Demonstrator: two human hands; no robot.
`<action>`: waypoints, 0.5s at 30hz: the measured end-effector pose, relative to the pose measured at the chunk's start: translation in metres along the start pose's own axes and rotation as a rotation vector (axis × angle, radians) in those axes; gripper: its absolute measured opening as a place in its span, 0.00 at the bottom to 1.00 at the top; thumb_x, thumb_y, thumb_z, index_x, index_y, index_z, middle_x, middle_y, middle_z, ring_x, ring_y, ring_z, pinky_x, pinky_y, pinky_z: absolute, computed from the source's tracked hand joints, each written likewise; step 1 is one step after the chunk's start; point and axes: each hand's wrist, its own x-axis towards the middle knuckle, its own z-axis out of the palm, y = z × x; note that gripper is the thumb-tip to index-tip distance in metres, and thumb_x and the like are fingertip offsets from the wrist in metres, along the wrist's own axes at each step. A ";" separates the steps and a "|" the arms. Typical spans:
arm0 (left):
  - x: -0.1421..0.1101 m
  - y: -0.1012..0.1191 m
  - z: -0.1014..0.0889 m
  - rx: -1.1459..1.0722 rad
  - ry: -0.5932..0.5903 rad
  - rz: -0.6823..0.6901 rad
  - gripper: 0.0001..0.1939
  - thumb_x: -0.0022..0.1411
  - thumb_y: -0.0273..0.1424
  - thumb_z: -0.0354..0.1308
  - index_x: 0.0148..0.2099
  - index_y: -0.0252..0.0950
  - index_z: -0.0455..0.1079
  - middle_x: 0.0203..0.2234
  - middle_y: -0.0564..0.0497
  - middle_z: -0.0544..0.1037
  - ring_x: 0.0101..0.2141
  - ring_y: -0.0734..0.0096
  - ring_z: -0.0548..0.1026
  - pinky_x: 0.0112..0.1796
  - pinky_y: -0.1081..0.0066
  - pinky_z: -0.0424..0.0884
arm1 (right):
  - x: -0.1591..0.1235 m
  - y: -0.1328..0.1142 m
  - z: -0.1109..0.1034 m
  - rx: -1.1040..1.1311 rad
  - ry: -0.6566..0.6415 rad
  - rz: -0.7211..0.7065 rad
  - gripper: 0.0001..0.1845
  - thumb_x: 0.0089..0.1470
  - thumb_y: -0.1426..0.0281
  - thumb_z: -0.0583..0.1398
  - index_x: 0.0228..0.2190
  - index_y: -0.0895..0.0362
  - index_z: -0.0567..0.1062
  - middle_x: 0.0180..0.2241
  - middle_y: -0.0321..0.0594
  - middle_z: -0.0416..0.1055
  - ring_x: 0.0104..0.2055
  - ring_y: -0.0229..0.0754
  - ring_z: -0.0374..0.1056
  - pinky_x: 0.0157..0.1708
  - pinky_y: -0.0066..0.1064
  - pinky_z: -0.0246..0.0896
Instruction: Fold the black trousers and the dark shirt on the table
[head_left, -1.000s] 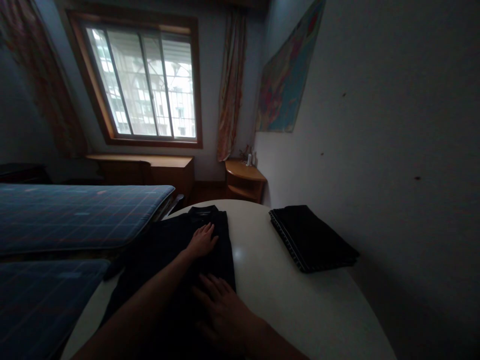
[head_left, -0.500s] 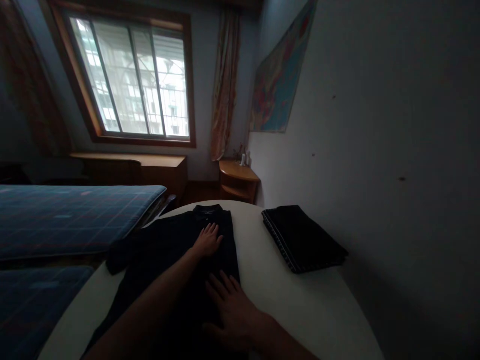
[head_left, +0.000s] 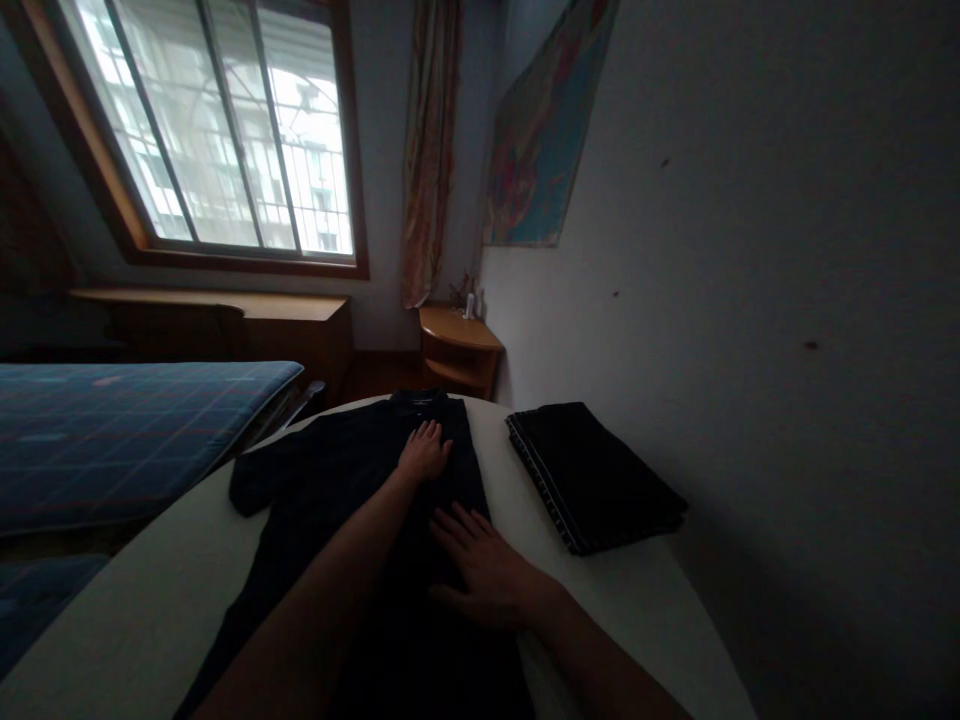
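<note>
A dark polo shirt (head_left: 330, 470) lies spread on the pale round table (head_left: 172, 560), its collar at the far edge and one sleeve out to the left. Its right side runs straight, with no sleeve showing there. My left hand (head_left: 425, 451) rests flat on the shirt just below the collar, fingers stretched out. Nearer to me, my right hand (head_left: 487, 570) lies on the shirt's right side with its fingers spread. Neither hand grips the cloth. My forearms cover part of the shirt.
A folded stack of dark cloth (head_left: 592, 480) with a light-stitched edge sits at the table's right, beside the wall. Left of the table is a blue plaid mattress (head_left: 135, 430). A wooden corner shelf (head_left: 461, 330) and a desk (head_left: 292, 305) stand beyond.
The view has shifted a little to the right and down. Both hands have slid slightly forward over the shirt, still flat, and the collar sits nearer the table's far edge in view.
</note>
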 end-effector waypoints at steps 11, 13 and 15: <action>-0.043 0.012 -0.027 -0.064 0.150 0.113 0.20 0.73 0.37 0.42 0.58 0.37 0.68 0.56 0.44 0.71 0.56 0.57 0.67 0.59 0.57 0.58 | 0.000 0.002 -0.001 -0.064 0.032 0.016 0.40 0.64 0.49 0.50 0.68 0.58 0.50 0.70 0.46 0.39 0.72 0.54 0.31 0.68 0.50 0.29; -0.060 0.011 -0.032 -0.059 0.117 0.164 0.19 0.72 0.37 0.45 0.59 0.38 0.68 0.56 0.44 0.71 0.56 0.57 0.67 0.60 0.57 0.57 | -0.005 -0.006 -0.001 -0.065 0.048 0.033 0.36 0.66 0.50 0.48 0.67 0.57 0.54 0.70 0.46 0.43 0.71 0.55 0.34 0.68 0.52 0.32; -0.079 0.009 -0.037 -0.054 0.068 0.236 0.20 0.70 0.37 0.48 0.61 0.40 0.67 0.58 0.46 0.69 0.59 0.57 0.65 0.61 0.57 0.56 | -0.015 -0.017 -0.001 -0.055 0.066 0.006 0.34 0.66 0.52 0.50 0.66 0.55 0.58 0.68 0.46 0.50 0.70 0.54 0.41 0.67 0.51 0.37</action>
